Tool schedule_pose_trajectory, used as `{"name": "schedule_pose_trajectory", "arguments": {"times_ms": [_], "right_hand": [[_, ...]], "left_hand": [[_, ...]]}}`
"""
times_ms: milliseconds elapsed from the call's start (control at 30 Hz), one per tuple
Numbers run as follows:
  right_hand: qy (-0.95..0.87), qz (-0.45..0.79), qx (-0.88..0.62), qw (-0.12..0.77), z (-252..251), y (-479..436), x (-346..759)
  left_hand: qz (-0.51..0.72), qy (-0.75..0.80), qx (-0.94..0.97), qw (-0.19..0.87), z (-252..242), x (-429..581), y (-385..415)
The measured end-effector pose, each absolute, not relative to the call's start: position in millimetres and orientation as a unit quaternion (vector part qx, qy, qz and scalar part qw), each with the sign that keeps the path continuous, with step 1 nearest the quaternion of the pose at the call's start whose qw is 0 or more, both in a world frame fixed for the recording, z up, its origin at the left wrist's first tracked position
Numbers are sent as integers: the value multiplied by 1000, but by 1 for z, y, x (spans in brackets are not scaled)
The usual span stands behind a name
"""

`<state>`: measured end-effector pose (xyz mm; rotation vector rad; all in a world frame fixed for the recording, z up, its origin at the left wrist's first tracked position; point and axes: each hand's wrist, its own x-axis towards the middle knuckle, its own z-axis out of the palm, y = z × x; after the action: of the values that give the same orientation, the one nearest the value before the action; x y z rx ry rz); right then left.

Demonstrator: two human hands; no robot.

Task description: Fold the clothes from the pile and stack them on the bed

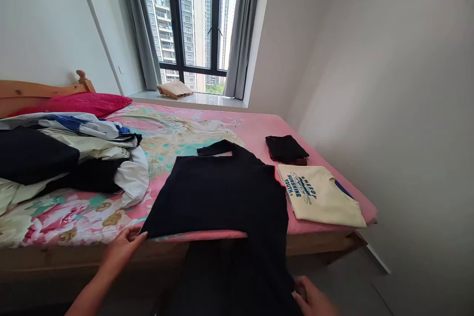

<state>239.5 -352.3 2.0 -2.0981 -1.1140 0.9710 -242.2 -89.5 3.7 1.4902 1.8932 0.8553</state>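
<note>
A black long-sleeved garment [222, 192] lies spread on the bed [259, 128], its lower part hanging over the near edge. My left hand [124, 247] pinches the garment's left corner at the bed's edge. My right hand [313, 298] grips the hanging hem low at the right. A folded cream T-shirt [320, 197] with blue print lies just right of the black garment. A small folded black item [286, 149] sits behind the cream shirt.
A heap of unfolded clothes [70, 155] covers the bed's left side, with a red pillow [87, 102] behind. A tan folded cloth [175, 89] rests on the windowsill. A white wall [400, 108] runs close along the right, with bare floor [355, 281] below.
</note>
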Motion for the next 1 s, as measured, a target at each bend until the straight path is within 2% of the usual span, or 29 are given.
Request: {"name": "schedule_pose_trajectory", "arguments": {"times_ms": [67,100,200,267,333,400,467,533,633,767,867,933,1000], "right_hand": [[-454,278,-805,263,22,-342,236],[-473,256,-797,277,36,-331,229],[-551,232,-722,347,76,-280,192],[-617,206,-662,373,86,-240,160],[-670,176,-633,345,76,-208,132],[-707,161,-636,265,49,-189,115],[-732,146,-641,181,16,-184,110],[-745,124,-642,135,-10,-189,113],[-744,114,-646,129,-18,-197,121],[-717,163,-662,143,18,-186,112],[-713,159,-652,202,43,-164,94],[-727,142,-632,226,45,-151,92],[-712,143,-658,197,34,-145,108]], "left_hand": [[305,692,638,145,15,-232,-96],[310,671,664,111,21,-223,-97],[310,573,753,93,27,-180,-99],[262,505,820,66,19,-152,-102],[196,474,857,49,5,-133,-107],[160,470,867,47,-12,-130,-112],[159,463,871,40,-25,-139,-116],[168,459,872,34,-31,-151,-120],[172,468,866,33,-24,-157,-123],[150,516,843,27,3,-129,-116],[144,528,837,14,17,-102,-103],[124,555,822,1,16,-96,-94],[87,599,796,-13,5,-102,-87]]}}
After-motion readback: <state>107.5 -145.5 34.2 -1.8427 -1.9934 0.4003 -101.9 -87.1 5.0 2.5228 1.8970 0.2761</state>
